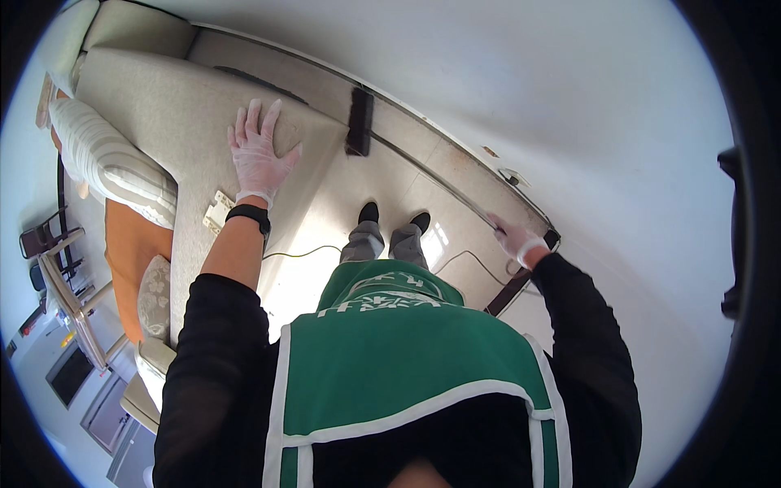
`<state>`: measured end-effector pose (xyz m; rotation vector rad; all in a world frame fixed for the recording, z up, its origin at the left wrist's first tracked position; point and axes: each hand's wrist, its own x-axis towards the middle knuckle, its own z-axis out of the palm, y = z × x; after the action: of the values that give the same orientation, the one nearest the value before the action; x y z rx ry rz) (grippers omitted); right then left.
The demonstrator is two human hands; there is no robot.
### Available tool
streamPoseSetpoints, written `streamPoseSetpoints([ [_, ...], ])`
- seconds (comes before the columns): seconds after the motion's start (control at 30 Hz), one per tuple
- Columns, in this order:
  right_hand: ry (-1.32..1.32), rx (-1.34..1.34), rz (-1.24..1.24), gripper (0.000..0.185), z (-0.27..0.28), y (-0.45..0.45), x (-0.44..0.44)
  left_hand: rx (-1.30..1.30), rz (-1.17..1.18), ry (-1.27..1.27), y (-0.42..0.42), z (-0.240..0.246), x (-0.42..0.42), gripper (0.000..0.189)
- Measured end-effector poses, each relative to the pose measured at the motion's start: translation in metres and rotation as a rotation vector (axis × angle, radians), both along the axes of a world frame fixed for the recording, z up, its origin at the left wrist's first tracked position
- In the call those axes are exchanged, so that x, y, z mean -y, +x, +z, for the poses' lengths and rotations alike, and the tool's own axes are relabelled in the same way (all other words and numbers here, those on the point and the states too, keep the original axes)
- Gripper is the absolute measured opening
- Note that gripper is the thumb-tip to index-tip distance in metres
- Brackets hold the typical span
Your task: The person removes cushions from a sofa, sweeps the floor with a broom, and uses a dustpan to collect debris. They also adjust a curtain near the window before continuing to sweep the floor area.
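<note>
My left hand (259, 152), in a clear disposable glove, lies with fingers spread on the beige back of a sofa (201, 116). Near its wrist, which wears a black band, a cream plastic power strip or socket block (218, 212) rests on the sofa. My right hand (517, 239), gloved too, is closed around the metal handle (433, 177) of a broom. The dark broom head (360, 121) is on the floor between the sofa's corner and the wall.
A white wall (549, 110) with a baseboard and a socket runs along the right. Thin cables (470, 256) cross the tiled floor (403, 158) near my feet. A striped cushion (122, 165) and an orange cover (131, 244) are on the sofa; a table (73, 305) stands at far left.
</note>
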<state>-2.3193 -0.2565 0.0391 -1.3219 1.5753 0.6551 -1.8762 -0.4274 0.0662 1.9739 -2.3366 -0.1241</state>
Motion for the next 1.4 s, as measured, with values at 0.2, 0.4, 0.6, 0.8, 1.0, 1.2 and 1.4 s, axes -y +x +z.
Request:
streamPoseSetpoints([
  [0.2, 0.065, -0.116, -0.163, 0.045, 0.061, -0.017, -0.079, -0.009, -0.008, -0.016, 0.002, -0.003, -0.001, 0.078],
  [0.4, -0.021, -0.111, -0.102, 0.039, 0.084, 0.013, -0.071, -0.025, -0.022, -0.042, 0.003, -0.006, -0.002, 0.079],
  [0.6, -0.049, 0.077, -0.392, 0.04, 0.003, 0.028, -0.059, 0.017, -0.035, -0.052, 0.003, -0.008, -0.002, 0.079],
  [0.8, 0.13, 0.04, -0.807, 0.046, 0.033, 0.021, -0.162, 0.031, -0.022, -0.035, 0.004, -0.008, -0.003, 0.079],
  [1.0, 0.082, -0.008, -0.542, 0.043, 0.096, 0.027, -0.156, 0.003, -0.033, -0.048, 0.004, -0.008, -0.005, 0.078],
  [1.2, 0.059, 0.044, -0.511, 0.039, 0.036, 0.053, -0.096, -0.004, -0.059, -0.07, 0.004, -0.01, -0.006, 0.079],
  [1.4, 0.081, -0.068, -0.765, 0.043, 0.034, 0.031, -0.191, -0.006, -0.085, -0.09, 0.005, -0.012, -0.005, 0.079],
])
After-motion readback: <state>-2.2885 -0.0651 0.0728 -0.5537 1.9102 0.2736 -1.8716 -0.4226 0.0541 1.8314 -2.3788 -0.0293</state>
